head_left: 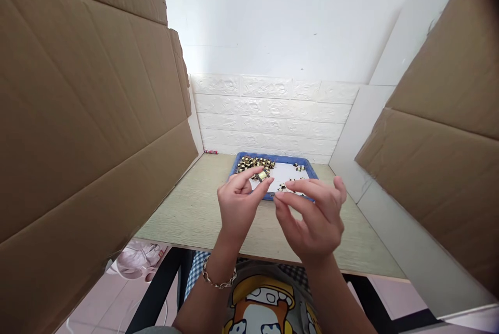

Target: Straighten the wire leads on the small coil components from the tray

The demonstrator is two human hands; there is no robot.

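Between the thumb and forefinger of my left hand [238,201] is a small yellow-and-black part [263,174], which looks like a small transformer with a yellow-wrapped middle and dark ends. My right hand [312,214] is just to the right of it, with thumb and forefinger pinched together. A tiny dark bit shows at those fingertips, too small to name. Behind both hands lies a blue tray [290,158] with a white lining. A heap of similar parts [255,162] fills its left side, and a few more parts [299,167] lie at its right; my hands partly hide its front.
The tray rests on a pale wooden table [187,204]. Cardboard panels stand at the left [97,105] and right [448,131]. A white brick-patterned wall [268,110] rises at the back. Near the back left corner lies a red marker-like stick [211,152].
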